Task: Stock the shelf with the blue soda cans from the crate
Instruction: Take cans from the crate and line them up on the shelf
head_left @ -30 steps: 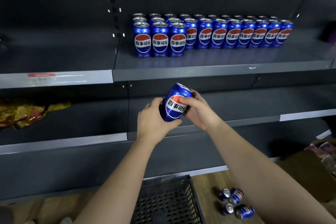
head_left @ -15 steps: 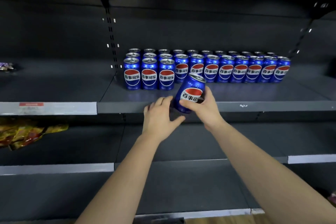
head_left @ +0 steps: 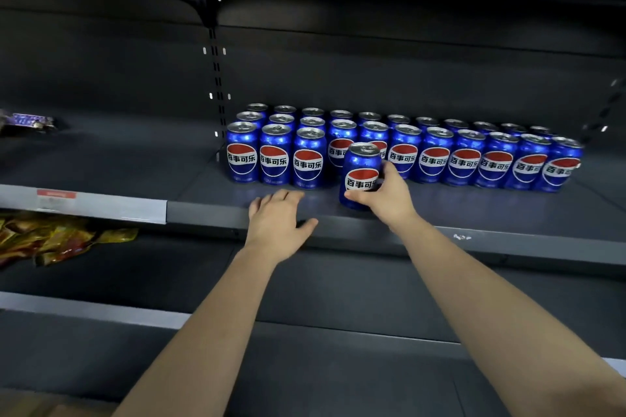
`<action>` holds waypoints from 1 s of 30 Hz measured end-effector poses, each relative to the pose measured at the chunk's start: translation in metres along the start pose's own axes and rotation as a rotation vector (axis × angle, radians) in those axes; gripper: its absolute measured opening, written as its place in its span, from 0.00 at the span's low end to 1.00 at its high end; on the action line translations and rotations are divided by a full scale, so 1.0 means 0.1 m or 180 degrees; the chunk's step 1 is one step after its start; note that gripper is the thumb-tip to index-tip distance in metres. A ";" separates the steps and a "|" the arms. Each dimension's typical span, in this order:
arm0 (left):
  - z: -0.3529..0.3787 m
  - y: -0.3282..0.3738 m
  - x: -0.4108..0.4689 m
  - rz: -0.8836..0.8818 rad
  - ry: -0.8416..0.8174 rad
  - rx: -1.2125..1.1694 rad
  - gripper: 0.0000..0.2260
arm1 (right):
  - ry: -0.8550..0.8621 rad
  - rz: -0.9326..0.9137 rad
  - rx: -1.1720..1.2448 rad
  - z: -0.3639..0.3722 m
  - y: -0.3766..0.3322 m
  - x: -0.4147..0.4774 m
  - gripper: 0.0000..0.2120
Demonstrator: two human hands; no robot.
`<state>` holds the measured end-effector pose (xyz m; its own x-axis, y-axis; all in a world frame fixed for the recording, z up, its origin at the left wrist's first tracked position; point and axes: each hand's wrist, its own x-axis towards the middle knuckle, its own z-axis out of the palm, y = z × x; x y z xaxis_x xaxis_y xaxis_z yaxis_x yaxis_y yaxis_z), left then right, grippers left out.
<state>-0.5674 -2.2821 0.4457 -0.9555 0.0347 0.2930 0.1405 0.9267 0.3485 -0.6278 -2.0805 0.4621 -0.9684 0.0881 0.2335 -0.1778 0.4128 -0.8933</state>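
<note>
Since half a second ago the blue can (head_left: 361, 173) is going from tilted at the shelf lip to nearly upright over the deck, and the left hand (head_left: 277, 220) is dropping away from it.

Starting at the left, snack packets (head_left: 61, 240) are lying on the lower level under a price strip (head_left: 56, 194), playing no part.

Next across, the left hand is hovering at the front edge of the shelf (head_left: 491, 210). It is lying palm down with fingers straight and slightly spread, holding nothing and apart from the can.

Just right of it, the can is standing in front of the stocked cans (head_left: 437, 159) with its label facing out. Its base is sitting at or just above the deck near the front edge; whether it is already bearing on the metal I cannot tell. The right hand (head_left: 386, 195) is gripping it from the right side, thumb crossing the lower label and fingers curling round behind, forearm reaching in from the lower right.

Judging by this, the placing step is under way for this one can. Three cans are forming a front row at the left end, and the open spot beside the third is lying just behind and left of the held can. So the next move is calling for a short push back and leftward, keeping the can upright until it is sitting beside that third can without knocking it, then a release.

Further right, two rows are running on toward the shelf's right end with bare deck in front.
</note>
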 end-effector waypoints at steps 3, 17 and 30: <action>0.05 0.06 0.07 -0.0031 -0.0004 0.0029 0.26 | -0.0048 -0.0167 -0.0198 0.03 0.04 0.06 0.37; 0.10 0.08 0.27 -0.0129 -0.0409 -0.0040 0.22 | -0.0138 -0.0011 -0.0411 0.28 0.05 0.33 0.33; 0.20 0.09 0.23 -0.0012 -0.0302 0.0162 0.22 | -0.0268 0.0104 -0.0491 0.35 0.13 0.44 0.34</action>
<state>-0.5927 -2.2653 0.4381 -0.9766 0.0642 0.2053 0.1259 0.9446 0.3031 -0.6790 -2.1032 0.4474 -0.9856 0.0301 0.1664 -0.1232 0.5456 -0.8289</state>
